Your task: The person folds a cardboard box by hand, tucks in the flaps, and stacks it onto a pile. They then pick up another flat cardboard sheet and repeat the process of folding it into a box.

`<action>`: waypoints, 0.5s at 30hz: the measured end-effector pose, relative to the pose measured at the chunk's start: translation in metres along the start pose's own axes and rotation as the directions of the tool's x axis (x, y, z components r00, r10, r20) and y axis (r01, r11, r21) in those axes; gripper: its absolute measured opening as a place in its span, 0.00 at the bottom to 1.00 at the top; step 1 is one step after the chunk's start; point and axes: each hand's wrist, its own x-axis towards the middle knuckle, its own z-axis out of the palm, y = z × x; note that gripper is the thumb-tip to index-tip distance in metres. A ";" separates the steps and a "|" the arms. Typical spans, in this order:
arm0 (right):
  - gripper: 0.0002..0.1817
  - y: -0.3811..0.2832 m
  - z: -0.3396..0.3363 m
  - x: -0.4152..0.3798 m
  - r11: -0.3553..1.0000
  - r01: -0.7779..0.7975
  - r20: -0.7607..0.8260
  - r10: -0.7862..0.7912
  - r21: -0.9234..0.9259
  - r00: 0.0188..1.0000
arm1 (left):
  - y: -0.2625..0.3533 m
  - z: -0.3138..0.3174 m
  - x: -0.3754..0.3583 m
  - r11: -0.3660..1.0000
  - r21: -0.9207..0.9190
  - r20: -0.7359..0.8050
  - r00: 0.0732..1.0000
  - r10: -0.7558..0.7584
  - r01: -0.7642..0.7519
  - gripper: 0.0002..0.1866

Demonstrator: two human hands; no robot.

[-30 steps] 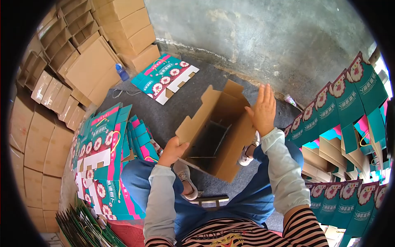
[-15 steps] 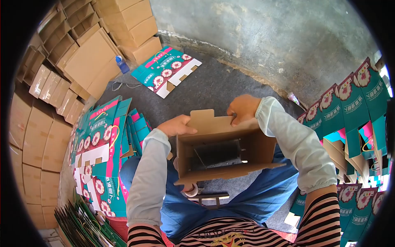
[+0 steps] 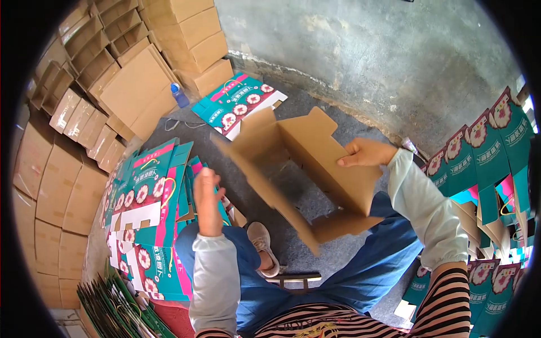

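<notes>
My right hand (image 3: 367, 153) pinches the upper right wall of a brown cardboard box (image 3: 329, 160) between thumb and fingers. The box is opened out into a sleeve and hangs tilted above the floor, its near left side blurred. Dark floor shows through its open bottom, and flaps stick out at its ends. My left hand (image 3: 208, 201) is off the box, to its left, raised with fingers stretched and nothing in them. Beside that hand lies a stack of flat teal and pink printed cartons (image 3: 147, 192) with yellow cord handles.
Brown boxes (image 3: 62, 197) are piled along the left. A flat printed carton (image 3: 236, 101) and a blue bottle (image 3: 180, 96) are on the floor ahead, near a grey wall (image 3: 366, 56). Made-up teal cartons (image 3: 482, 149) line the right. A wooden stool edge (image 3: 293, 277) shows below.
My left hand has let go of the box and moved left. The box has swung from level to tilted, held by my right hand alone, which has shifted slightly right.
</notes>
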 end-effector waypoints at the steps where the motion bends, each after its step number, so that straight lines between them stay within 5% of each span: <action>1: 0.18 0.006 0.009 0.003 1.000 0.003 -0.064 -0.003 0.001 0.998 | -0.004 0.007 -0.006 1.000 0.031 0.075 0.997 -0.004 0.001 0.37; 4: 0.16 0.023 0.043 0.009 0.997 0.010 -0.214 0.007 0.078 0.977 | -0.018 0.032 -0.004 0.968 0.180 0.256 0.958 0.126 -0.175 0.46; 6: 0.16 0.020 0.063 0.010 0.976 0.026 -0.271 0.034 0.214 0.962 | -0.012 0.052 -0.007 0.975 0.208 0.297 0.955 0.012 -0.077 0.49; 9: 0.16 0.017 0.080 0.007 0.975 0.030 -0.350 0.051 0.222 0.935 | -0.019 0.077 0.010 0.957 0.255 0.325 0.944 0.051 -0.140 0.52; 12: 0.17 0.035 0.093 0.010 0.949 0.097 -0.380 0.026 0.300 0.924 | -0.021 0.094 0.020 0.938 0.324 0.315 0.949 0.014 -0.122 0.48; 15: 0.17 0.047 0.096 0.010 0.969 0.059 -0.380 0.038 0.240 0.924 | -0.035 0.096 0.033 0.893 0.399 0.492 0.870 -0.020 -0.206 0.41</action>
